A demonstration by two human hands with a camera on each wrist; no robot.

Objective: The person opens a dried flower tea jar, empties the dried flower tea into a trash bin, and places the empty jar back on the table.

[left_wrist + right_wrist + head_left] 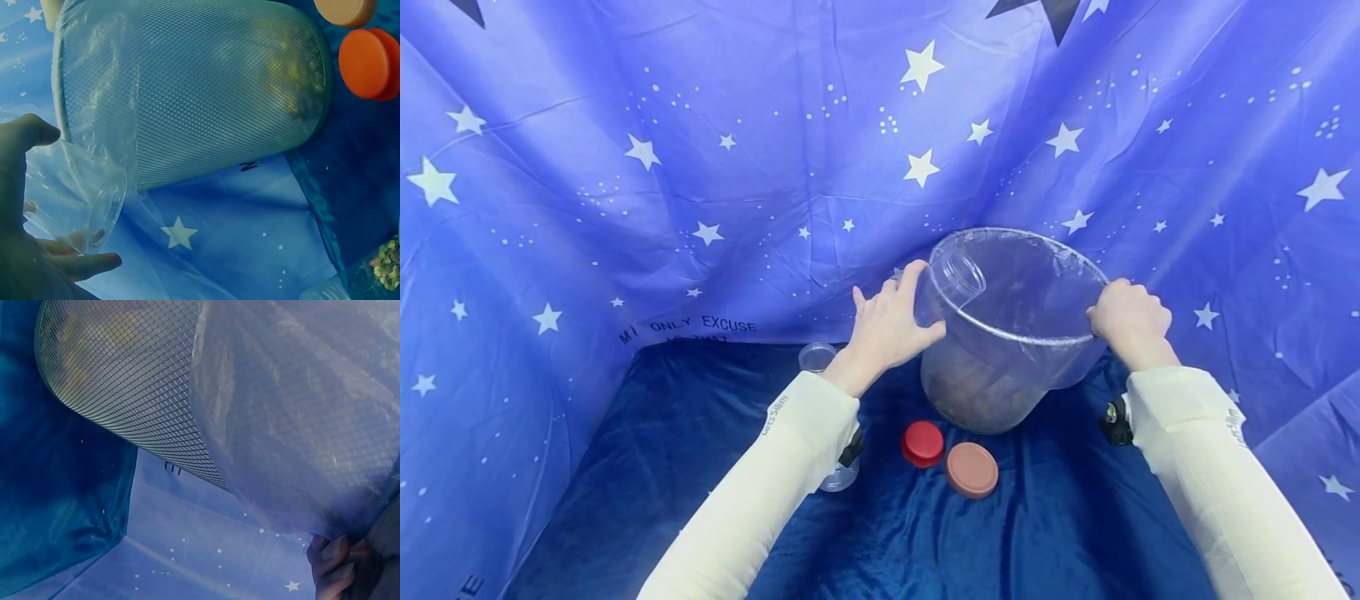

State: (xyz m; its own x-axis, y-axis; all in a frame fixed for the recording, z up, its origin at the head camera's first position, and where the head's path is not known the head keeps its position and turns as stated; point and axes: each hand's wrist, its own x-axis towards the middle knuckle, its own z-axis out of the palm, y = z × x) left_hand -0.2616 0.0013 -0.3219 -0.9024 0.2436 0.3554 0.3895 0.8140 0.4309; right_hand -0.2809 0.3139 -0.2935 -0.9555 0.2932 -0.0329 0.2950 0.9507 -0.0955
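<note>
A mesh wastebasket (992,379), lined with a clear plastic bag (103,94), leans tilted against the back cloth. Yellowish contents blur through the mesh near its bottom. My left hand (887,325) holds a clear plastic jar (962,279) by its sides, thumb and fingers spread round it. The jar is tipped over the basket's rim with its mouth inside; I see nothing in it. On the opposite side, my right hand (1129,318) grips the rim and the bag folded over it. In the right wrist view only some curled fingers (334,559) show beneath the bag.
A red lid (922,443) and a pinkish lid (972,470) lie on the dark blue cloth (880,542) before the basket. Another clear jar (817,357) is partly hidden by my left arm. Dried bits (387,262) show at the left wrist view's edge. Star-printed cloth (760,167) surrounds the area.
</note>
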